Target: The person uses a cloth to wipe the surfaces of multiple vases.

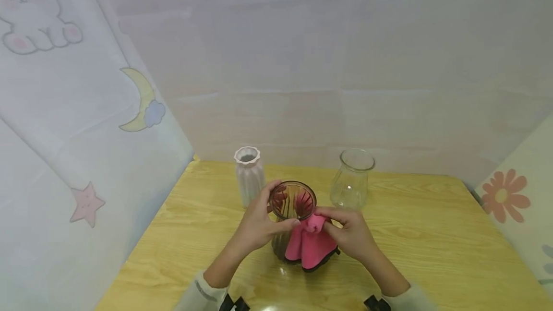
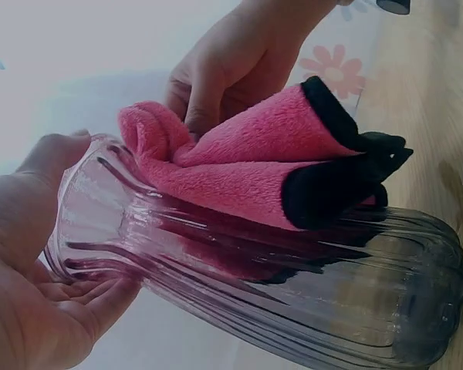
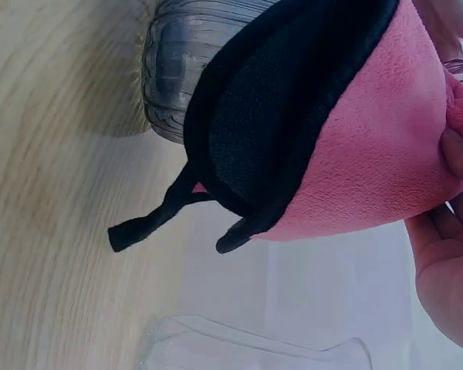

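A dark-tinted, ribbed glass vase (image 1: 281, 246) stands upright on the table in front of the person. Its neck is gripped by the left hand (image 1: 259, 222), thumb on the near side and fingers around the far side. The right hand (image 1: 352, 234) pinches a pink cloth (image 1: 317, 248) with black edging, bunched at the top and hanging down the vase's right side. In the left wrist view the bunched part of the cloth (image 2: 216, 158) lies close to the vase's rim. A black hanging loop (image 3: 150, 220) dangles from the cloth in the right wrist view.
Behind the vase to the left stands a white fluted vase (image 1: 250, 181). A clear glass vase (image 1: 350, 186) is at the back right. The yellow wood-grain table (image 1: 432, 234) meets a pale sheet (image 1: 276, 61) at its back edge, with printed sheets on both sides.
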Motion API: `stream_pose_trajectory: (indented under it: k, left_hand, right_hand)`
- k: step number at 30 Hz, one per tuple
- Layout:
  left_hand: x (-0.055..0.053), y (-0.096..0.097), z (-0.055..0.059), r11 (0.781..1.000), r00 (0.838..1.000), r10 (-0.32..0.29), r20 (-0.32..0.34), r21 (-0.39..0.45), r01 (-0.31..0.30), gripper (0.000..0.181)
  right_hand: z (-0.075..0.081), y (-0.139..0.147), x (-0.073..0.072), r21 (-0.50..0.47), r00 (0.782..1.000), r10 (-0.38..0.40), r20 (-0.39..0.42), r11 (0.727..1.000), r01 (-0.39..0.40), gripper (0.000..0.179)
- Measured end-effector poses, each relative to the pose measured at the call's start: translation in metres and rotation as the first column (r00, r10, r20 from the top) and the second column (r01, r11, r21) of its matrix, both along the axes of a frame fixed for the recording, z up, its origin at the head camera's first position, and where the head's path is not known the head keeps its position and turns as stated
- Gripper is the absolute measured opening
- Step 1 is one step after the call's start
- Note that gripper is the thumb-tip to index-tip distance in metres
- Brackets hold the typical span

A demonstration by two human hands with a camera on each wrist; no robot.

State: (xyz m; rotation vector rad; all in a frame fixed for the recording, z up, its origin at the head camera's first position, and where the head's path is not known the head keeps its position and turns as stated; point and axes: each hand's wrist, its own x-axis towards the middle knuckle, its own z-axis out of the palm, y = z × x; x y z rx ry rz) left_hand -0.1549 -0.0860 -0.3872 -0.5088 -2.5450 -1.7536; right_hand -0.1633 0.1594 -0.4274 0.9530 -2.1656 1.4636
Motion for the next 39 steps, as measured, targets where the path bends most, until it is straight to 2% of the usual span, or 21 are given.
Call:
stream_pose_trajectory:
  k: [6,9,12,18,23,29,32,34,36,39]
  left_hand:
    - [-0.003,-0.006,-0.002,0.999,0.999,-0.043,0.001,0.004,0.043,0.096]
    - [-0.006,-0.009,-0.004,0.996,0.996,-0.093,-0.016,0.016,0.093,0.094]
    - [-0.010,-0.012,-0.005,0.988,0.988,-0.149,-0.023,0.029,0.150,0.092]
    - [-0.019,-0.019,-0.007,0.967,0.967,-0.254,-0.018,0.028,0.254,0.091]
    - [-0.027,-0.022,-0.009,0.933,0.939,-0.344,-0.015,0.113,0.343,0.092]
    - [-0.033,-0.024,-0.011,0.903,0.917,-0.397,-0.026,0.166,0.396,0.100]
    - [-0.032,-0.023,-0.012,0.905,0.921,-0.386,-0.049,0.172,0.388,0.105]
    - [-0.028,-0.023,-0.012,0.927,0.938,-0.340,-0.069,0.145,0.347,0.106]
    - [-0.022,-0.021,-0.012,0.954,0.959,-0.271,-0.079,0.109,0.279,0.108]
    - [-0.011,-0.015,-0.007,0.987,0.987,-0.145,-0.067,0.060,0.149,0.106]
  right_hand:
    - [-0.004,-0.003,0.002,0.113,0.998,-0.055,-0.011,0.992,0.056,0.033]
    - [-0.005,-0.001,0.004,0.183,0.996,-0.082,0.038,0.980,0.073,0.033]
    - [-0.008,0.001,0.007,0.243,0.990,-0.088,0.111,0.968,0.059,0.034]
    - [-0.011,0.004,0.012,0.292,0.981,-0.074,0.182,0.956,0.018,0.032]
    - [-0.012,0.005,0.012,0.330,0.967,-0.065,0.245,0.944,-0.020,0.031]
    - [-0.014,0.009,0.006,0.416,0.956,-0.056,0.287,0.907,-0.072,0.029]
    - [-0.013,0.013,0.005,0.455,0.957,-0.050,0.285,0.886,-0.089,0.028]
    - [-0.010,0.016,0.005,0.454,0.959,-0.072,0.275,0.889,-0.063,0.030]
    - [-0.005,0.019,0.007,0.415,0.960,-0.117,0.256,0.910,0.000,0.034]
    - [0.005,0.022,0.009,0.282,0.967,-0.167,0.192,0.953,0.108,0.038]
